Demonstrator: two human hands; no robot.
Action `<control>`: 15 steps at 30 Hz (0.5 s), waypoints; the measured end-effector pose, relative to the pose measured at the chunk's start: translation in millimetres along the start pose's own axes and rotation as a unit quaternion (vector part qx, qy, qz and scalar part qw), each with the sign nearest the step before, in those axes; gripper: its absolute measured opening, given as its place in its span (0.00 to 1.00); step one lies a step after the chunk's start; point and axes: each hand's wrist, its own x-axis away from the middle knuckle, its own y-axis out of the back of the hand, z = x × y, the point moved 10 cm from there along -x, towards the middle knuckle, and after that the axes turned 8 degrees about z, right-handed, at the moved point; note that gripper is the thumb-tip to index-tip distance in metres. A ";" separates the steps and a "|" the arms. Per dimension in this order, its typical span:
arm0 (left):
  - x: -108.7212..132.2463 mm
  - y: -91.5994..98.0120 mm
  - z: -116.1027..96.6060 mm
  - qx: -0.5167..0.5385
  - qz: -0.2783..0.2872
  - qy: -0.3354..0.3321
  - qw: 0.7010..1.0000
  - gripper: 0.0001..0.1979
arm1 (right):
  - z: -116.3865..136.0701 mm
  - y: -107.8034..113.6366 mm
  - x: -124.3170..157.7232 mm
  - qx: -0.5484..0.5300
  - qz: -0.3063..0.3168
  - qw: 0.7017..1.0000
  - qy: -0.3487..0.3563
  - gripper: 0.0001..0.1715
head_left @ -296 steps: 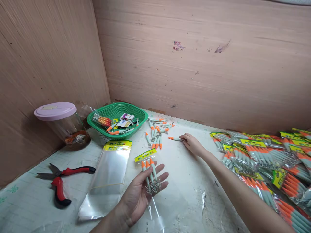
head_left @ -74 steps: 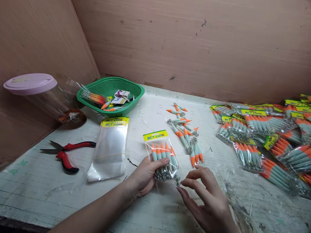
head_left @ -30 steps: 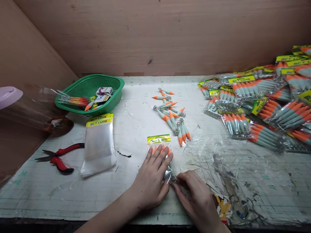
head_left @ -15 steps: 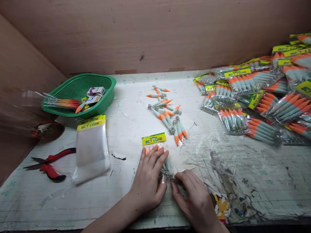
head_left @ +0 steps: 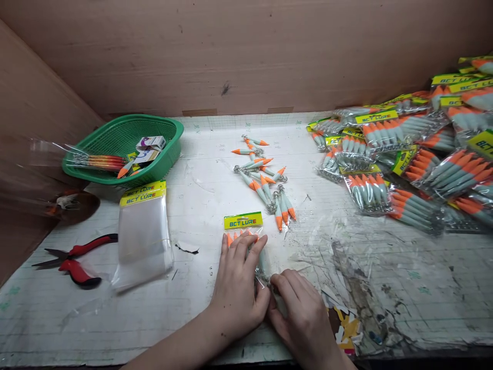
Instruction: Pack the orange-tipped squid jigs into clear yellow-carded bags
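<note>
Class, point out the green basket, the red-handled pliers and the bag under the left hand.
green basket point(head_left: 171, 128), head view, on its rim.
red-handled pliers point(head_left: 79, 273), head view, on a handle.
bag point(head_left: 243, 221), head view, on its yellow header.

Clear lure bag point(head_left: 246, 234) with yellow BCT LURE header flat on table, header away from person; orange-tipped grey lures inside, side by side, mostly covered; hook ends at near, open end.
</note>
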 end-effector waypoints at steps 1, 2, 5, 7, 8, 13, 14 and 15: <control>-0.7 -0.3 -0.2 -0.002 0.002 0.003 1.000 0.39 | -0.1 -0.4 0.4 0.005 -0.001 1.000 -0.004 0.07; -1.3 -0.5 -0.4 -0.003 0.002 0.004 1.000 0.39 | -0.5 -0.8 1.1 0.009 -0.004 1.000 -0.010 0.07; -2.4 0.2 0.6 -0.005 -0.002 0.004 1.000 0.38 | -1.7 -0.2 4.2 0.011 -0.020 1.000 -0.021 0.06; -2.1 1.6 1.9 -0.008 -0.008 0.003 1.000 0.38 | -1.6 2.1 6.0 0.002 -0.033 0.999 -0.018 0.06; -1.7 2.2 2.3 -0.011 -0.009 0.003 1.000 0.38 | -1.7 3.0 6.5 -0.011 -0.034 0.999 -0.015 0.07; 1.2 2.1 2.4 -0.022 -0.009 0.002 1.000 0.39 | -5.3 4.0 4.6 -0.078 -0.010 0.997 -0.014 0.08; 1.4 1.6 2.1 -0.021 -0.010 0.002 1.000 0.39 | -5.2 4.4 3.8 -0.073 -0.011 0.997 -0.014 0.08; 1.4 1.2 1.9 -0.017 -0.012 0.003 1.000 0.39 | -4.7 4.4 2.8 -0.064 -0.012 0.998 -0.013 0.07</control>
